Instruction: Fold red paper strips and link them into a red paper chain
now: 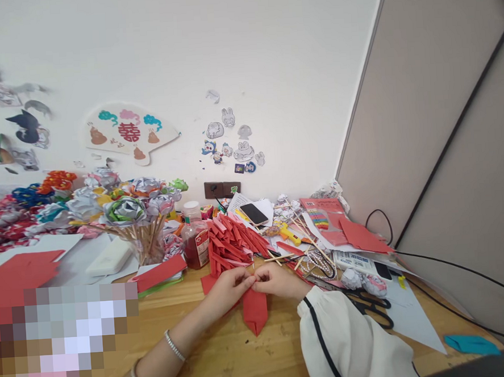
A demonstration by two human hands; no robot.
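Note:
My left hand (229,290) and my right hand (278,280) meet over the wooden table. Their fingertips pinch the upper part of a folded red paper strip (255,313), whose pointed lower end hangs toward me. My fingers hide part of its top edge. Behind my hands lies a heap of narrow folded red and pink paper strips (231,238). Another piece of red paper (208,283) lies flat beside my left hand, partly covered by it. A jar of dark red liquid (194,243) stands just left of the heap.
Paper flowers (125,210) and a cup of wooden sticks (148,246) fill the left back. Rightward lie a yellow glue gun (289,234), a phone (254,214), black-handled scissors (372,306) and red paper sheets (361,233). Cables cross the right edge. The lower left is pixelated.

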